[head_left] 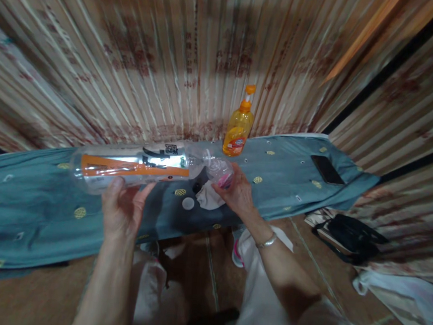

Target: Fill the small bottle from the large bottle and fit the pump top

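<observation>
Teal cloth is spread over the table below the hands. Above it, a clear plastic bottle is held level, cradled from beneath by the left hand. Its neck is gripped by the right hand. An orange pump bottle and dark phone are seen behind.

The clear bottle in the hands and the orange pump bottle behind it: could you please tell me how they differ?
The clear plastic bottle lies sideways, held up by the left hand, with the right hand at its neck; the orange pump bottle stands upright on the blue cloth, untouched. The clear plastic bottle is colourless with an orange-striped label; the pump bottle is tinted orange throughout. The pump bottle has a pump top. Both look like see-through plastic.
</observation>
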`<control>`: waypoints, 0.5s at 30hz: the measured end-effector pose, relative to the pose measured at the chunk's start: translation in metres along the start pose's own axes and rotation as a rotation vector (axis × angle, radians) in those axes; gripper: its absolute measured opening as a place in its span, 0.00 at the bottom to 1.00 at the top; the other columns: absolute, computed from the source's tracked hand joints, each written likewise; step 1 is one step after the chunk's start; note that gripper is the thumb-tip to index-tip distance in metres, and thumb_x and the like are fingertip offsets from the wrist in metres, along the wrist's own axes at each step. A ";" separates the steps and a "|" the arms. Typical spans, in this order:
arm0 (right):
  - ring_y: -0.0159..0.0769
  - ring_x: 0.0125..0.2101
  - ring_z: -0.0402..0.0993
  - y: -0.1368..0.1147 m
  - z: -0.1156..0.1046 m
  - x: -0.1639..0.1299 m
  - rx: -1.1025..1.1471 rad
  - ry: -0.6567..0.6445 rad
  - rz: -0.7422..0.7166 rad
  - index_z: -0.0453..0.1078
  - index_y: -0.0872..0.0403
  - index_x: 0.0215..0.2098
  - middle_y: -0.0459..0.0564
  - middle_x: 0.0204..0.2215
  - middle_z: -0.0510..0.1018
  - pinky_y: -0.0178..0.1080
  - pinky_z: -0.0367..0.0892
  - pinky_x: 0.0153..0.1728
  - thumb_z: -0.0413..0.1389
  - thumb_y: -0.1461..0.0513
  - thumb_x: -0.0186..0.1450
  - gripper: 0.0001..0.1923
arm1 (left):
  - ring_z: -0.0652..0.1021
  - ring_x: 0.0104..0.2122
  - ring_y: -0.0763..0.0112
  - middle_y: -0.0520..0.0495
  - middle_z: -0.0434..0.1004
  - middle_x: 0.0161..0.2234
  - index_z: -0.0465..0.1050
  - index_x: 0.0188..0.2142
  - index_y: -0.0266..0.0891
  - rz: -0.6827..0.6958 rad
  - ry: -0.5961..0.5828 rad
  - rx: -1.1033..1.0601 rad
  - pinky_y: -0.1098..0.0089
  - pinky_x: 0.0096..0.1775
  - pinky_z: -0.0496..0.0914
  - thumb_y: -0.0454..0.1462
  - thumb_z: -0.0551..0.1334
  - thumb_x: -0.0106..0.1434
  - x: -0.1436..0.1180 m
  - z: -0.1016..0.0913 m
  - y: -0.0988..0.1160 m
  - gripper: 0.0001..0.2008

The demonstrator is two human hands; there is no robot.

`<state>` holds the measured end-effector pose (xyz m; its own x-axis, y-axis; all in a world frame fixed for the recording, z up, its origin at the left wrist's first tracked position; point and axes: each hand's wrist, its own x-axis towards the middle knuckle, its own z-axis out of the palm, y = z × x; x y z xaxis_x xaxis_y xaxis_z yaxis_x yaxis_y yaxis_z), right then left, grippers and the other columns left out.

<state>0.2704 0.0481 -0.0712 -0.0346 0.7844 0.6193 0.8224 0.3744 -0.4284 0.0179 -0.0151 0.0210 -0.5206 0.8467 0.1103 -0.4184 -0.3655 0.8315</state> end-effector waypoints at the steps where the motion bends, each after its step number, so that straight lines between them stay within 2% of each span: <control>1: 0.56 0.54 0.78 0.000 0.000 0.000 0.000 -0.001 -0.001 0.60 0.60 0.62 0.69 0.54 0.79 0.54 0.76 0.53 0.69 0.52 0.58 0.41 | 0.81 0.47 0.52 0.48 0.84 0.40 0.78 0.32 0.45 0.001 0.005 -0.006 0.55 0.43 0.83 0.47 0.78 0.43 0.000 0.000 0.000 0.19; 7: 0.56 0.54 0.79 -0.001 0.000 0.000 -0.005 -0.002 0.008 0.60 0.59 0.62 0.69 0.54 0.79 0.55 0.75 0.54 0.69 0.52 0.58 0.40 | 0.82 0.47 0.54 0.50 0.84 0.37 0.76 0.28 0.46 0.014 -0.009 -0.010 0.58 0.41 0.83 0.47 0.78 0.43 0.001 -0.001 0.000 0.18; 12: 0.57 0.54 0.79 -0.001 0.000 -0.001 -0.008 -0.005 0.012 0.60 0.60 0.62 0.69 0.53 0.79 0.55 0.76 0.53 0.69 0.52 0.58 0.42 | 0.80 0.52 0.47 0.49 0.84 0.40 0.76 0.26 0.47 0.011 -0.035 0.018 0.53 0.42 0.83 0.47 0.78 0.45 -0.001 -0.001 0.002 0.15; 15: 0.56 0.54 0.79 0.000 0.001 -0.001 -0.005 -0.008 0.010 0.59 0.60 0.63 0.70 0.54 0.78 0.55 0.76 0.53 0.68 0.51 0.59 0.42 | 0.79 0.53 0.46 0.49 0.84 0.41 0.76 0.26 0.48 0.007 -0.019 0.011 0.52 0.44 0.82 0.47 0.77 0.45 -0.001 -0.001 0.002 0.15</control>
<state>0.2700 0.0474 -0.0722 -0.0305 0.7922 0.6094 0.8256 0.3637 -0.4314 0.0168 -0.0177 0.0218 -0.5088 0.8516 0.1262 -0.4066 -0.3669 0.8367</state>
